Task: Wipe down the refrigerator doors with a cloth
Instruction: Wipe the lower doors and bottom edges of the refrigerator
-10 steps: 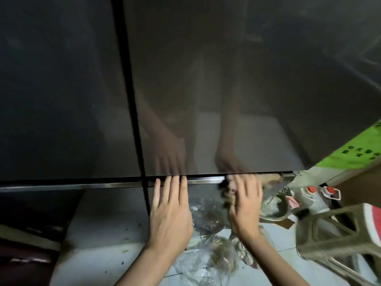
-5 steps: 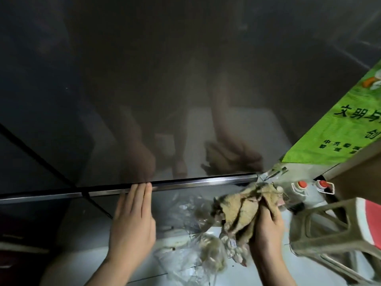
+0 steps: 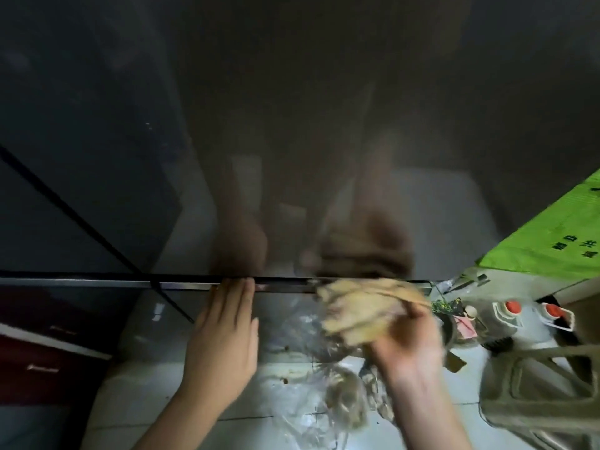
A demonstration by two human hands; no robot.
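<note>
The dark glossy refrigerator door (image 3: 324, 141) fills the upper view, and its metal bottom strip (image 3: 97, 282) runs across the middle. My left hand (image 3: 224, 345) lies flat with straight fingers, the fingertips touching the door's lower edge. My right hand (image 3: 406, 345) grips a crumpled beige cloth (image 3: 360, 310) and holds it against the bottom edge of the door, right of my left hand. The cloth and right hand are blurred by motion. Both hands are mirrored in the door.
A grey plastic stool (image 3: 545, 391) stands at the lower right. Two jugs with red caps (image 3: 513, 308) and a green sign (image 3: 552, 238) are beside the fridge. Clear plastic bags (image 3: 324, 404) lie on the tiled floor below my hands. A dark red cabinet (image 3: 39, 358) is at left.
My right hand has brought the cloth from below the door's right corner up and left onto the bottom edge. My left hand has stayed on the lower edge.
</note>
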